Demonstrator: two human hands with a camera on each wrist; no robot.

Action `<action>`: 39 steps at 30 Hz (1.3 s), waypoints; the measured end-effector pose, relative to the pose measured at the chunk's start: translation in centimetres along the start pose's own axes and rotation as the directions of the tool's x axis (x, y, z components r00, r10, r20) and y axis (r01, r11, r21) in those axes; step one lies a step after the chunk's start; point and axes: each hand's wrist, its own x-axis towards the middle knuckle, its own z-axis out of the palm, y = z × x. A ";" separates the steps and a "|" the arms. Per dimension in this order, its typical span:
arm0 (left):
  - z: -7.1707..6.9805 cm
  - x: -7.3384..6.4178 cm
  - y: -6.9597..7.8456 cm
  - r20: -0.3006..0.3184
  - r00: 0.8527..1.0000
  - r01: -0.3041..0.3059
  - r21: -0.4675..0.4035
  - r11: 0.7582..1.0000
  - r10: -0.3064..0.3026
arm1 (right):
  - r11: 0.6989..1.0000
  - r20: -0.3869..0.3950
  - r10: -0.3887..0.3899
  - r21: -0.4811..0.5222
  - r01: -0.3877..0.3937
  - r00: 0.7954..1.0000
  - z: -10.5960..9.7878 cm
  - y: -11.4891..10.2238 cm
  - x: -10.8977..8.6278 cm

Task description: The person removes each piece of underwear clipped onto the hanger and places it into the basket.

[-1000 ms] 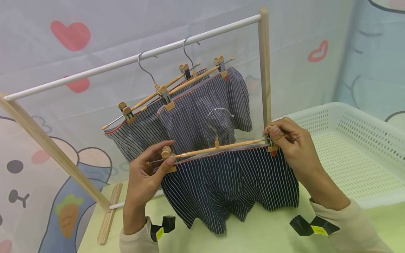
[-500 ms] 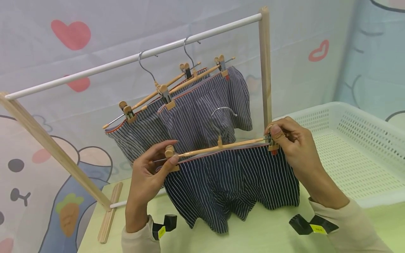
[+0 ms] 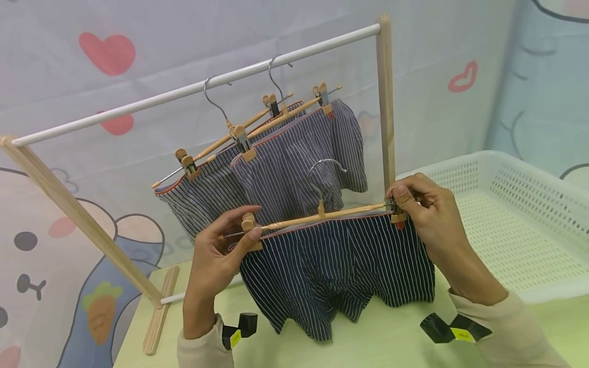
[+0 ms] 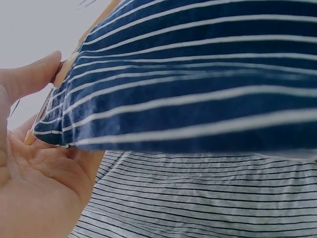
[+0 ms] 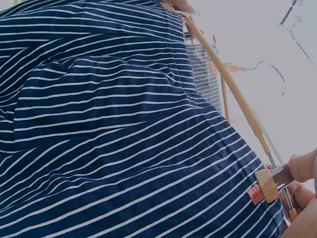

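Navy shorts with white stripes hang by the waistband from a wooden clip hanger in front of the rack. My left hand grips the hanger's left end, thumb on the clip. At the other end my right hand pinches the right clip, seen closer as a tan clip pad beside a small red tag in the right wrist view. The hanger's metal hook points up, apart from the rail. In the left wrist view, the striped cloth covers much of the frame.
Behind, a rack's white rail carries two clip hangers with grey-purple striped shorts and darker striped shorts. Wooden posts support it. A white plastic basket stands at the right on the pale green table.
Both hands keep hold of the hanger with the navy shorts. The left end and hook have shifted slightly right; the right hand has barely moved.
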 end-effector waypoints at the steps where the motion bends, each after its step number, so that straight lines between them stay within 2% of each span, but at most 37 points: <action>1: 0.0 0.0 0.0 0.002 1.000 0.001 0.000 1.000 -0.001 | 1.000 0.000 0.002 -0.009 -0.002 1.000 0.0 0.0 0.0; 6: 0.0 -0.1 0.0 0.011 1.000 -0.005 -0.001 1.000 0.005 | 0.999 -0.002 0.011 -0.037 -0.011 1.000 -0.1 0.0 -0.1; 17: 0.2 0.0 0.1 0.012 1.000 -0.010 0.000 1.000 0.010 | 1.000 -0.042 -0.003 0.000 0.003 0.999 0.0 0.0 -0.1; 20: 0.2 0.1 0.1 0.015 1.000 -0.009 0.003 1.000 0.009 | 0.999 -0.067 -0.017 -0.030 0.015 0.998 0.0 -0.2 -0.1; 29: 0.4 0.0 0.0 0.025 1.000 -0.012 0.002 1.000 0.012 | 0.996 -0.111 -0.014 0.087 0.024 0.994 0.5 -0.2 -0.1; 39: 0.6 0.3 -0.3 0.012 1.000 -0.021 0.018 1.000 0.021 | 0.996 -0.152 -0.023 0.079 0.035 0.988 0.8 -0.3 -0.1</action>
